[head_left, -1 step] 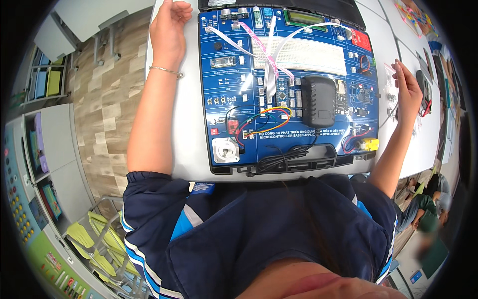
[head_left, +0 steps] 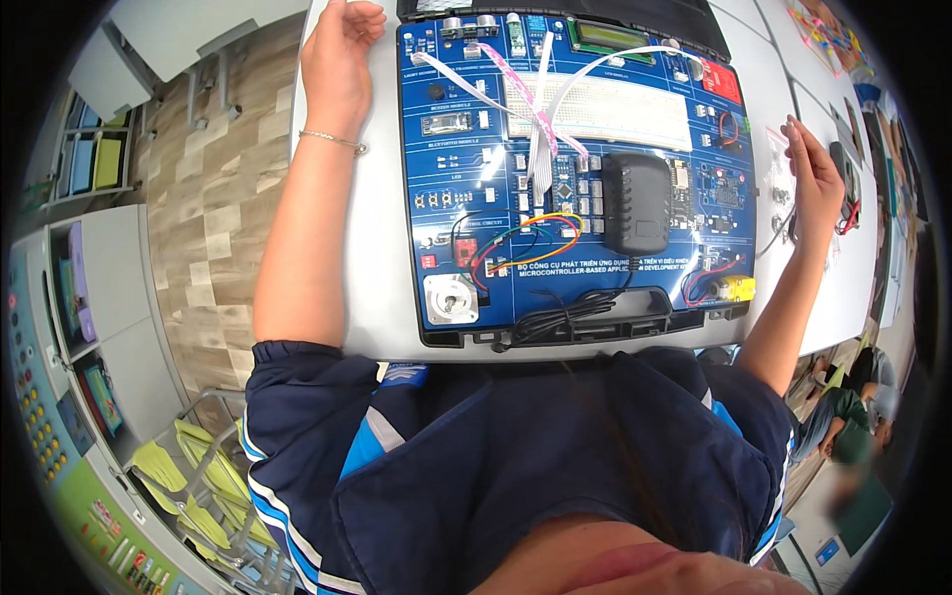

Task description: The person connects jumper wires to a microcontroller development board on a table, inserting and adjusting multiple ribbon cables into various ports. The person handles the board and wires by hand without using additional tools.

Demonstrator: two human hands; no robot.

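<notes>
A blue electronics training board (head_left: 476, 149) lies in an open black case on a white table (head_left: 382, 288) in front of me. It carries a white breadboard (head_left: 615, 109), a black power adapter (head_left: 637, 203), coloured jumper wires (head_left: 526, 243), a flat ribbon cable (head_left: 540, 129) and a small stepper motor (head_left: 451, 297). My left hand (head_left: 342, 59) rests on the table left of the case, fingers loosely curled, holding nothing. My right hand (head_left: 818, 183) is at the board's right edge, its fingers pinching a clear plastic bag (head_left: 778, 188) of small parts.
A coiled black cord (head_left: 565, 317) lies along the case's front rim. More white tables with scattered items (head_left: 823, 40) stand to the right. Storage shelves (head_left: 89, 288) and green chairs (head_left: 188, 486) are on the wooden floor to my left. Another person (head_left: 843, 416) sits at lower right.
</notes>
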